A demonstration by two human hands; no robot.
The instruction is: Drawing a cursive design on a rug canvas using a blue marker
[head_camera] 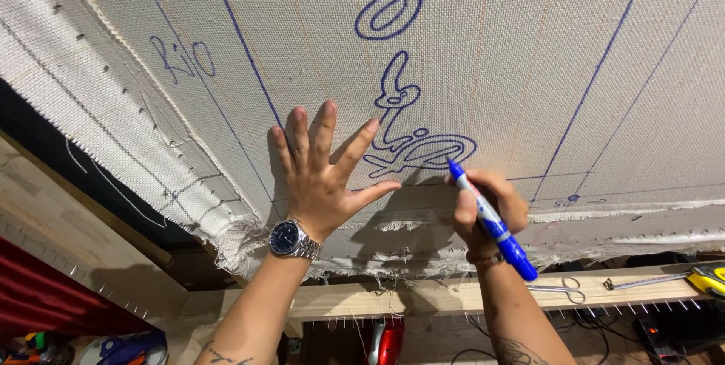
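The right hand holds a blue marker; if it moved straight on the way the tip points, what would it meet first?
Probably the blue looping outline drawn on the stretched cloth; the marker in the right hand points up-left at it.

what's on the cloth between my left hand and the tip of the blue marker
In the head view, blue looping outline strokes drawn on the cloth lie between left hand and marker tip.

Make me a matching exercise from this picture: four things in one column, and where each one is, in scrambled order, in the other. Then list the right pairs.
Things:
1. blue marker
2. wristwatch
3. scissors
4. tape measure

Places:
A. on the wooden rail, at the far right edge
B. in the right hand, tip on the cloth
C. on the wrist of the left hand, which is spread flat on the cloth
D. on the wooden rail, just right of the right forearm

Pairs: 1-B, 2-C, 3-D, 4-A
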